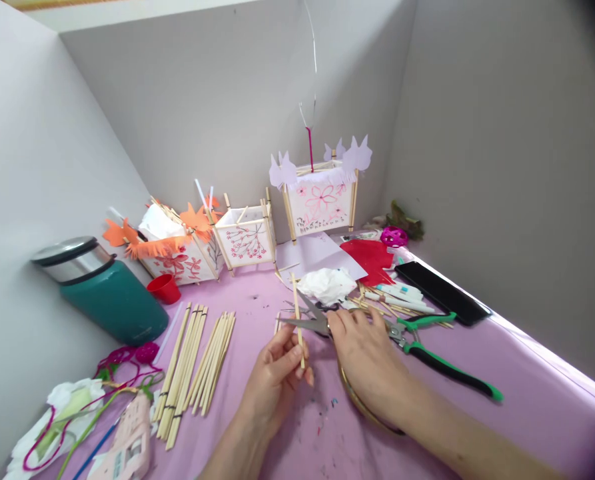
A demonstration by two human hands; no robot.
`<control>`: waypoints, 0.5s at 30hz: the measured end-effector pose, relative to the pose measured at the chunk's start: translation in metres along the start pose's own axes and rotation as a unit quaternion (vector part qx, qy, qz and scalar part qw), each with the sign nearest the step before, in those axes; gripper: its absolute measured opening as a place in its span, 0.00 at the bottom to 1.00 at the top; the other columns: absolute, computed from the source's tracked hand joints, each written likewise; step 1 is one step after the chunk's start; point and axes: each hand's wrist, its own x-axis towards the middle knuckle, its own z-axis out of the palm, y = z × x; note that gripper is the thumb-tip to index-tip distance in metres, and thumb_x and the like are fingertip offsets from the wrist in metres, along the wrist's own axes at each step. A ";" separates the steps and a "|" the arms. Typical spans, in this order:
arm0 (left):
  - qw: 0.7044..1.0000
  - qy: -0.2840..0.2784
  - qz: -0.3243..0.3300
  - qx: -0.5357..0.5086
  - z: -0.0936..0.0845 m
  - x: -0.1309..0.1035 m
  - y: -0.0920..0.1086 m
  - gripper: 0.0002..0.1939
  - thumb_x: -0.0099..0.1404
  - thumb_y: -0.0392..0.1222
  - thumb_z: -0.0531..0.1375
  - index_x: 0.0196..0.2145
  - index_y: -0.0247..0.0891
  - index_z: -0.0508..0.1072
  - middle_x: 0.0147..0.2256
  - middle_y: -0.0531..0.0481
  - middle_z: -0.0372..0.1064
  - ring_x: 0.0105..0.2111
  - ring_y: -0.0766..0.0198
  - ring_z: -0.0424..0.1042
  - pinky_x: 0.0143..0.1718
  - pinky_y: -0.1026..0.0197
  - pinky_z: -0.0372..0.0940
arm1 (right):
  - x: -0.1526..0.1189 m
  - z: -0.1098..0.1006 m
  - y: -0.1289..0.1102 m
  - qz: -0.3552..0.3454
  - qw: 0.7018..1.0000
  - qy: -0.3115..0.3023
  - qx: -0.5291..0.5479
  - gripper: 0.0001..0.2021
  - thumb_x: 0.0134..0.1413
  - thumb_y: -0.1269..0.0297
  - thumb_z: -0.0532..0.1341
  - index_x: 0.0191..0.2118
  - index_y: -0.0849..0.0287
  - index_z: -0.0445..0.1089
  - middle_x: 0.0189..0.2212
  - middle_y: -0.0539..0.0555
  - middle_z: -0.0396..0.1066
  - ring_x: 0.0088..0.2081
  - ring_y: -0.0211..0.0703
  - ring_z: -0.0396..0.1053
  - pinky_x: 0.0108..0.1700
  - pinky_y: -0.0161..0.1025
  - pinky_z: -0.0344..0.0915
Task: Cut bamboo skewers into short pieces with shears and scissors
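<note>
My left hand (282, 370) pinches a pale wooden stick (296, 307), which stands nearly upright between thumb and fingers. Scissors (310, 325) with brass-coloured handles are in my right hand (364, 347), blades parted. The blades reach the stick just above my left fingertips; whether they touch it I cannot tell. Green-and-black pliers (427, 347) lie just right of my right hand, their jaws partly hidden by it. To the left of my left hand rest a loose group of wooden sticks (214, 360) and several longer sticks with dark bands (182, 373).
Paper lanterns on stick frames stand behind: one orange-trimmed (177, 263), one plain-topped (247, 240), one purple-trimmed (322, 200) with a wire. A teal bottle (114, 293) and red cup (164, 289) are left. Crumpled tissue (327, 285) and a black phone (442, 293) lie ahead and right.
</note>
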 end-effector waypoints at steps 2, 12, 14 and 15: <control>1.000 -0.025 -0.019 0.002 -0.001 -0.001 -0.002 0.31 0.53 0.38 0.70 0.55 0.36 0.72 0.28 0.54 0.63 0.20 0.74 0.55 0.22 0.65 0.63 | 0.004 0.001 0.006 0.017 1.000 0.007 -0.009 0.16 0.59 0.78 0.51 0.48 0.62 0.68 0.42 0.60 0.72 0.46 0.57 0.67 0.53 0.55 0.50; 0.996 -0.070 -0.049 0.018 -0.002 -0.007 -0.004 0.30 0.55 0.37 0.69 0.56 0.41 0.73 0.28 0.53 0.63 0.21 0.73 0.57 0.23 0.64 0.67 | 0.016 -0.007 0.025 0.066 0.998 0.010 -0.013 0.13 0.62 0.77 0.50 0.45 0.61 0.68 0.43 0.60 0.72 0.47 0.57 0.67 0.49 0.50 0.50; 0.997 -0.062 -0.047 0.020 -0.001 -0.006 -0.004 0.31 0.55 0.37 0.69 0.57 0.41 0.72 0.28 0.53 0.63 0.21 0.73 0.57 0.24 0.63 0.67 | 0.016 -0.008 0.026 0.054 0.998 0.024 0.005 0.13 0.62 0.76 0.50 0.47 0.60 0.68 0.43 0.59 0.72 0.46 0.55 0.67 0.49 0.50 0.50; 0.997 -0.059 -0.048 0.021 -0.001 -0.006 -0.003 0.31 0.55 0.37 0.69 0.57 0.41 0.72 0.28 0.53 0.63 0.22 0.72 0.58 0.24 0.63 0.67 | 0.015 -0.008 0.026 0.047 0.998 0.030 0.017 0.13 0.62 0.75 0.51 0.48 0.59 0.68 0.43 0.58 0.72 0.46 0.54 0.67 0.49 0.50 0.49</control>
